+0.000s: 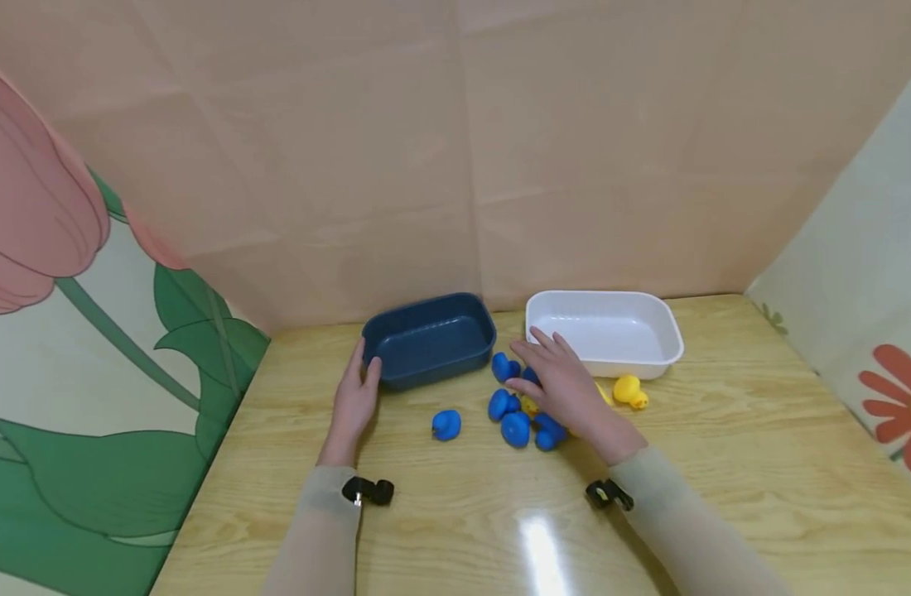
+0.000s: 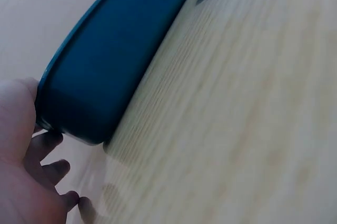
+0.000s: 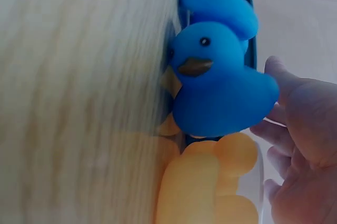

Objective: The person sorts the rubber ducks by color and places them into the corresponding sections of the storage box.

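My left hand rests at the near left corner of a dark blue basin, its fingers loosely extended along the outside wall. The left wrist view shows the hand beside the basin's end. My right hand hovers palm down, fingers spread, over a cluster of blue rubber ducks and yellow ones, hiding part of it. In the right wrist view a blue duck stands close to the fingers, with yellow ducks beside it. Neither hand appears to hold a duck.
A white basin stands right of the blue one, near the back wall. A single blue duck lies apart on the wooden table. A yellow duck lies before the white basin. Printed walls border the table left and right.
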Tool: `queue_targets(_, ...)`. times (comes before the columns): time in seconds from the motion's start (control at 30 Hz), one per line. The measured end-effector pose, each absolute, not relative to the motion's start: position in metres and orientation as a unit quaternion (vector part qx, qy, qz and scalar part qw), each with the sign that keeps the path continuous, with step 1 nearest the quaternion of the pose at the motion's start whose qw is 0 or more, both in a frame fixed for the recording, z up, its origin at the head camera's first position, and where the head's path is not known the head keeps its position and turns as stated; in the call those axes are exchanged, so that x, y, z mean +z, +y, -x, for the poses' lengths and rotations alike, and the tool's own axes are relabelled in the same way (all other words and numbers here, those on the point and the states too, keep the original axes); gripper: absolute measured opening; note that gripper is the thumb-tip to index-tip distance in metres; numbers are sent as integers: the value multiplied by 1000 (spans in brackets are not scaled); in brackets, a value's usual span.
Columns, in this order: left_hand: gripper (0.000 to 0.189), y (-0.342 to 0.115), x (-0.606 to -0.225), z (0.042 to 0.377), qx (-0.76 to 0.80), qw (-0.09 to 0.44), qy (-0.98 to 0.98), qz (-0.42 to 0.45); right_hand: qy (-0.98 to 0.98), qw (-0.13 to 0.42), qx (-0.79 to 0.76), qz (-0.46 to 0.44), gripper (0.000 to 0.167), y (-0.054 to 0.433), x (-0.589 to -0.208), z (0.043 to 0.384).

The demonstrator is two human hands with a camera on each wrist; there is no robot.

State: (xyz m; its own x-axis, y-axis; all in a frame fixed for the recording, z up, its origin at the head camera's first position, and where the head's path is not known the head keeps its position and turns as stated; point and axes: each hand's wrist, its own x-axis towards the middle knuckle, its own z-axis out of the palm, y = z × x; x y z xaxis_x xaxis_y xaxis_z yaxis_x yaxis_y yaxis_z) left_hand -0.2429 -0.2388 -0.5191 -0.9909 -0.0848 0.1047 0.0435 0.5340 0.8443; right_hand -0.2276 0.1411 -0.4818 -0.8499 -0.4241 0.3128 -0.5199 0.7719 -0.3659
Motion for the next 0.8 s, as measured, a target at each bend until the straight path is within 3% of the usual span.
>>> queue_targets(0.8, 64, -239, -529, 263, -525, 78, -847, -8, -944, 89, 171, -268, 61, 130, -482, 250)
